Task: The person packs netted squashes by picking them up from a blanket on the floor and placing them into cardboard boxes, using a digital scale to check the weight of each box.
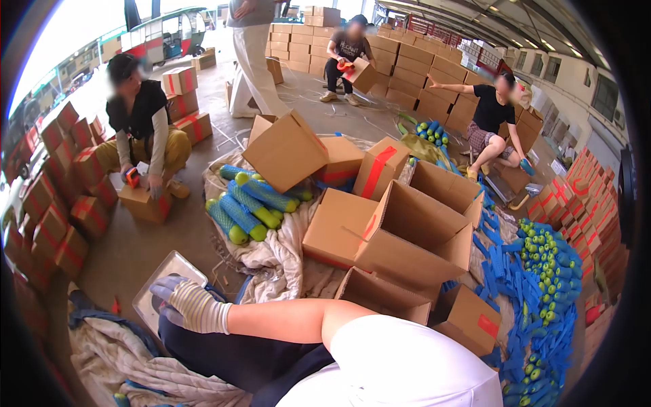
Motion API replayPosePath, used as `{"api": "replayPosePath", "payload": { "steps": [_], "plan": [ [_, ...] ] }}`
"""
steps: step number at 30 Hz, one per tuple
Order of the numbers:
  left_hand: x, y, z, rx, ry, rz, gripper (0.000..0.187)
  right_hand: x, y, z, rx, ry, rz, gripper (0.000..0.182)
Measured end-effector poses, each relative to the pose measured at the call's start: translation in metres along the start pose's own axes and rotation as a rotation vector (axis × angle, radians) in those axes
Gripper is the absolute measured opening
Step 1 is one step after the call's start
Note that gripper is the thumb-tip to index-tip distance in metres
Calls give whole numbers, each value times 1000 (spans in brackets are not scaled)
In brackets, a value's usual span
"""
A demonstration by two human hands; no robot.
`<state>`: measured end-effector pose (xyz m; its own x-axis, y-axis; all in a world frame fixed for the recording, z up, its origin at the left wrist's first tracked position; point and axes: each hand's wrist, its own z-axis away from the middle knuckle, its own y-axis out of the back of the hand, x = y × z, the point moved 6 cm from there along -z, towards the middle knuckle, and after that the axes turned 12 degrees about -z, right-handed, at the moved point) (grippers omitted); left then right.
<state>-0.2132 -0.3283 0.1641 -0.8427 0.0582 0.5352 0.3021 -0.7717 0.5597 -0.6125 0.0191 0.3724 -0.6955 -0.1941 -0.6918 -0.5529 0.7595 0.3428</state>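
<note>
My right hand (190, 303), in a striped glove with grey fingertips, rests over my dark-trousered knee (224, 353). Its fingers lie loosely, with nothing visible in them. Just beyond the fingers is a pale, shallow metal tray (193, 264). My left hand is out of view. Long green vegetables (247, 203) in blue net sleeves lie on a crumpled pale cloth (268, 271) ahead. Beside them stand open cardboard boxes (407, 264), one showing a bare inside, and a tilted box (288, 152).
On the left, a crouching person (146, 136) holds a tape dispenser (131, 178) against a carton. Another sits at the back with a box (361, 76); a third (495, 112) reaches out at right. More sleeved vegetables (546, 271) and taped cartons (576, 197) line the right side.
</note>
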Motion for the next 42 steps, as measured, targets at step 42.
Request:
{"api": "replayPosePath", "payload": {
  "steps": [42],
  "plan": [
    [25,-20,29,-39,-25,-184,39,-9,-4,-1,-8,-74,-37,40]
  ]
}}
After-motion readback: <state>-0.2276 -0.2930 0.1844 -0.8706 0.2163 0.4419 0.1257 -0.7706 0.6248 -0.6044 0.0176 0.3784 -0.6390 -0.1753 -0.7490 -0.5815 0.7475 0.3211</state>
